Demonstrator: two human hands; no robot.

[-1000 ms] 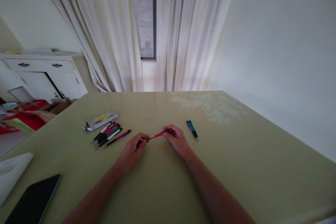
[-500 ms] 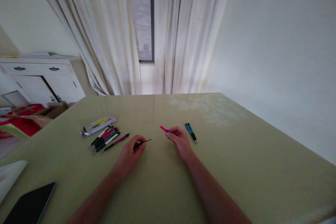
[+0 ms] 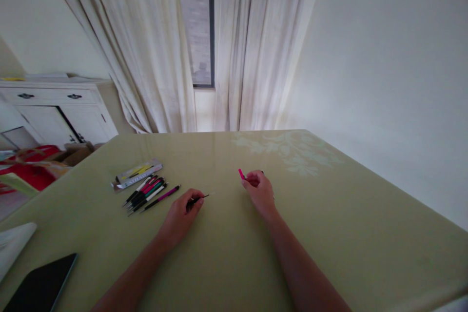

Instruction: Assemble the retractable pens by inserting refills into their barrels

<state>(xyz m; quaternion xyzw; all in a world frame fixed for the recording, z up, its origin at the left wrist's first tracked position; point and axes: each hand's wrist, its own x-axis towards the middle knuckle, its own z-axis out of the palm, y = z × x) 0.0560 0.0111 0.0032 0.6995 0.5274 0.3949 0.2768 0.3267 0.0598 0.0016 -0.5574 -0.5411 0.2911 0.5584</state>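
Observation:
My left hand point(image 3: 183, 212) is closed on the black lower part of a pen point(image 3: 194, 201), from which a thin refill point(image 3: 209, 195) sticks out to the right. Pinched in my right hand point(image 3: 261, 192) is a pink pen barrel point(image 3: 241, 174), its end pointing up and left. The two parts are apart, over the middle of the table point(image 3: 226, 253). Two pens lie behind my right hand, almost wholly covered by it. Left of my left hand is a pile of pens point(image 3: 146, 194) in several colours, with a purple and black pen point(image 3: 161, 198) at its right edge.
Behind the pile lies an opened pen box point(image 3: 138, 174). A dark tablet-like device point(image 3: 42, 282) and a white object point(image 3: 14, 243) are at the near left. Red bags and cardboard point(image 3: 36, 163) sit beyond the table's left edge, and a wall point(image 3: 383, 83) runs along the right.
My right hand has moved right with the pink barrel, which now points more steeply upward, and covers the two pens there. My left hand has hardly moved.

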